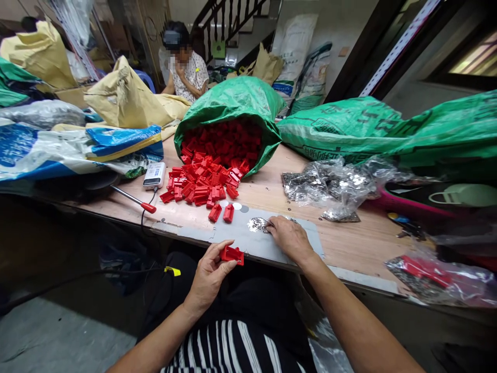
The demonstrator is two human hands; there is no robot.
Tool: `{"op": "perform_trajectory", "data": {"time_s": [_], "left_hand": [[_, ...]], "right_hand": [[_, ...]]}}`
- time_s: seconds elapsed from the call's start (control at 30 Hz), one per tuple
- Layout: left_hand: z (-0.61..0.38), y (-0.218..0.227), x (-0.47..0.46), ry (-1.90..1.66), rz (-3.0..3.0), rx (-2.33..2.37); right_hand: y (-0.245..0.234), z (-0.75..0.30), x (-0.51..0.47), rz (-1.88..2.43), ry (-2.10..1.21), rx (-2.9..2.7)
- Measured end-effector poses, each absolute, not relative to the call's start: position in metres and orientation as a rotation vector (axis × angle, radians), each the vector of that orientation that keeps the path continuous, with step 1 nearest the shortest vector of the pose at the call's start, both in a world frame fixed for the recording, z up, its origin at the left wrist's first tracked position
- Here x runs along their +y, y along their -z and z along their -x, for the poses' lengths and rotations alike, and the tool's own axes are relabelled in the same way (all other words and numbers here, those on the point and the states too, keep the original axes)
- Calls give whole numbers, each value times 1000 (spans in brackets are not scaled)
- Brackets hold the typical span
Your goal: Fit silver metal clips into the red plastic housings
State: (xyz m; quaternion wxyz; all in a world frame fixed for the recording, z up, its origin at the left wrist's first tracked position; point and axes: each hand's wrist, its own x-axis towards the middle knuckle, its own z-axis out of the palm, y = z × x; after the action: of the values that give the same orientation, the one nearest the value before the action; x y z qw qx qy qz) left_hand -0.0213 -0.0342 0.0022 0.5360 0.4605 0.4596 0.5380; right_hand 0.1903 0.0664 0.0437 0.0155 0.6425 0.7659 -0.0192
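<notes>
While the left hand (209, 277) grips a red plastic piece (232, 255), the right hand (289, 239), well apart, touches what look like silver bits (257, 224) at its ten o'clock, on a gray metal sheet (236, 241).

- Right in front of you, the long wooden tabletop (361, 243) runs across your view
- On it, nearest you, a grey metal sheet (295, 239) with a little heap of silver metal pieces (257, 224)
- Two red plastic parts (221, 213) sit just beyond that sheet
- Further up, a big pile of red parts (202, 184) pours from a green woven sack (233, 101)
- To your left, a white power bank (154, 175) and a red-handled screwdriver (134, 199)
- To your right, a clear plastic bag of silver pieces (330, 187)
</notes>
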Motion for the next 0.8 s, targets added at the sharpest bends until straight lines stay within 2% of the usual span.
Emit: {"op": "perform_trajectory", "data": {"time_s": [0.6,0.7,0.8], "left_hand": [[21,2,-30,-1303,-804,974],[20,-2,-28,-1321,-792,968],[19,-6,-24,-1337,-790,941]], "right_hand": [[-38,-191,66,-2080,208,2505],[-39,-190,65,-2071,367,2638],[-43,-188,60,-1939,705,2832]]}}
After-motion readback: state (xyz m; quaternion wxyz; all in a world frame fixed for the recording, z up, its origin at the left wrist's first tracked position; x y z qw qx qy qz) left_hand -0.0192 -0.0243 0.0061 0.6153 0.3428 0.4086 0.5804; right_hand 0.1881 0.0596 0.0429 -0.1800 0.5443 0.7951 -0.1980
